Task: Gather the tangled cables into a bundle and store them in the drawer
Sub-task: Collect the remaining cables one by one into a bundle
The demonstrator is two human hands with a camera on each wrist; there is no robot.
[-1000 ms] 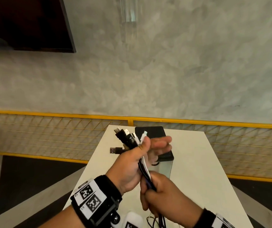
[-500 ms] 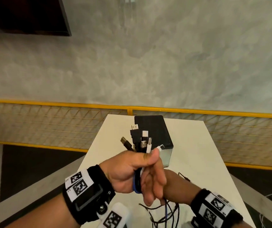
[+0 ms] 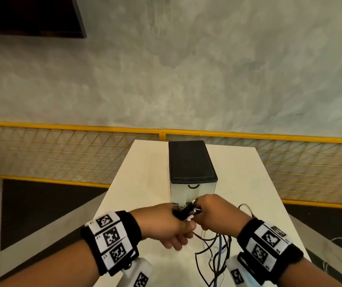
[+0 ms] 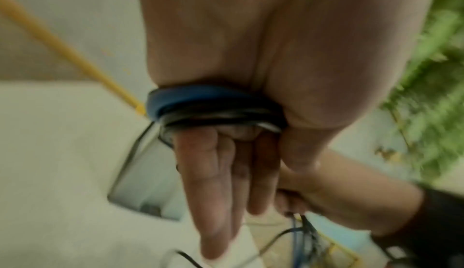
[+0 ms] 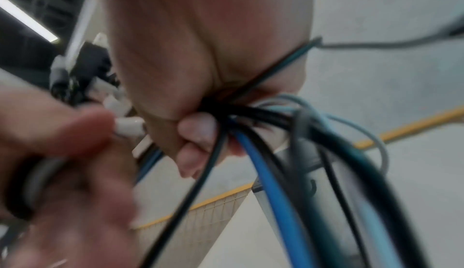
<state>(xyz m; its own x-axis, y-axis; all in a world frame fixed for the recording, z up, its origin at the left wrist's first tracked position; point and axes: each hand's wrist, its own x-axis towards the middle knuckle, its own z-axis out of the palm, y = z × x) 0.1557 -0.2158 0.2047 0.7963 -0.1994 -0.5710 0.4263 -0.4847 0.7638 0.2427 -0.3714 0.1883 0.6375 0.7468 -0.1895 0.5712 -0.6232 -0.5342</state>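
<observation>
Both hands are meeting just before the drawer box [image 3: 193,162]: left hand [image 3: 166,222] and right hand [image 3: 217,214] gripping the cables [image 3: 186,211]. Left wrist view is showing cables looping across the left palm, fingers [image 4: 216,183] straight; right wrist view is showing right fingers [image 5: 195,129] curling round strands.

No readable words or brands show; the wristbands [image 3: 109,238] behind both hands carry only square black-and-white marker codes and illegibly small digits.

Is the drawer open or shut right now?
Shut. The drawer front sits flush under the box's black top, its handle untouched; both hands hold the cables in front of it.
</observation>
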